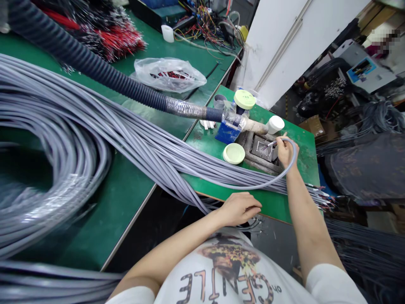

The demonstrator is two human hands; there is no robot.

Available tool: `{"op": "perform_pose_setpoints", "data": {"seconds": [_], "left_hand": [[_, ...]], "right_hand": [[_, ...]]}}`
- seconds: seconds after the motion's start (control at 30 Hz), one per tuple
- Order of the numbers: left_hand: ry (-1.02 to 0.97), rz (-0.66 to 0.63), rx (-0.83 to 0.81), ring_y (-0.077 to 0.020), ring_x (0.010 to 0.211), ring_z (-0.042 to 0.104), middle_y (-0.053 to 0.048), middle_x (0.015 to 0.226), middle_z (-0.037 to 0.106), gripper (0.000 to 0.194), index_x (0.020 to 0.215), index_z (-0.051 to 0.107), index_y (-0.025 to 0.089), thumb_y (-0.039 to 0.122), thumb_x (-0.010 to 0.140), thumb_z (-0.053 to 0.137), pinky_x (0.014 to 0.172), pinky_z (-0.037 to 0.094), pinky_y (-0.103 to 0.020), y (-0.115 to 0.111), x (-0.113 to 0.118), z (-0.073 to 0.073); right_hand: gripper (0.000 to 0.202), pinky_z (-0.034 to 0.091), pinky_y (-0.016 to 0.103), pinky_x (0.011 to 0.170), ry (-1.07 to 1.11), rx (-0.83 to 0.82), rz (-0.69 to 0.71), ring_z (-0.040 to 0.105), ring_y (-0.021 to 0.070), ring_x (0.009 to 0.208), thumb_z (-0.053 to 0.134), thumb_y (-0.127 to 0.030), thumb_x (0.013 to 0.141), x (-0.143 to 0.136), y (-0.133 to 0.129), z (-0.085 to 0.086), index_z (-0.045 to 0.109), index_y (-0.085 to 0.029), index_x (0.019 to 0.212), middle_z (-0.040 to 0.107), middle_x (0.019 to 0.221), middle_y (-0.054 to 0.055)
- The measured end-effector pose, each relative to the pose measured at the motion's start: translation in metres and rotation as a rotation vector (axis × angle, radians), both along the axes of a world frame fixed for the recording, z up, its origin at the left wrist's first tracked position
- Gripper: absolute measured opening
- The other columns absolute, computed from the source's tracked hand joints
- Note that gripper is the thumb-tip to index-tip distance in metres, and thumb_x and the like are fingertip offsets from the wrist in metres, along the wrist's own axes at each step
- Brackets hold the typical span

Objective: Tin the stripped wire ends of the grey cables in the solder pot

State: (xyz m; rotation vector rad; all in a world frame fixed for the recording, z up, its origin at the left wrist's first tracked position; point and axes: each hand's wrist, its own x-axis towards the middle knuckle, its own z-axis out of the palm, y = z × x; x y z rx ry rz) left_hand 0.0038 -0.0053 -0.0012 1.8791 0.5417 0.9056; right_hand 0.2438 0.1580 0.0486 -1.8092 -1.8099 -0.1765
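Cable (253, 185), grey and limp (light, bending easily, probably smooth-jacketed), loops across the green tabletop (303, 164) from the bundle (142, 143). The right hand (285, 150) pinches its stripped end over the metal pot (262, 150); holding close to the tip seems best. The left hand (239, 207) rests curled at the tabletop edge, seemingly gripping nothing.

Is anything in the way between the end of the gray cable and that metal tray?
Nothing visible blocks it. The right hand holds the gray cable with its stripped tip right over the metal tray. The pale green lid sits to the tray's left, off the path.
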Motion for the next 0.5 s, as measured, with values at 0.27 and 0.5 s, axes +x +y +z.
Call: {"op": "perform_pose_setpoints", "data": {"seconds": [0.27,0.5], "left_hand": [[-0.025,-0.712,-0.202,-0.0213,0.095,0.067,-0.008,0.106,0.072,0.040,0.118,0.066,0.021,0.037,0.081,0.064,0.084,0.050,-0.027,0.001,-0.037,0.053],[-0.463,-0.224,-0.899,-0.0153,0.079,0.066,-0.008,0.092,0.073,0.038,0.112,0.069,0.017,0.040,0.081,0.067,0.074,0.050,-0.025,0.005,-0.045,0.067]], "right_hand": [[0.024,0.049,0.036,0.083,0.093,0.130,0.156,0.065,0.0218,0.087,0.051,-0.035,0.090,-0.020,-0.045,0.046,0.071,-0.021,0.092,0.073,0.091,0.006],[0.042,0.053,0.044,0.087,0.095,0.199,0.657,0.064,0.0251,0.104,0.069,-0.013,0.077,-0.063,-0.145,0.072,0.065,-0.028,0.116,0.069,0.113,0.006]]}}
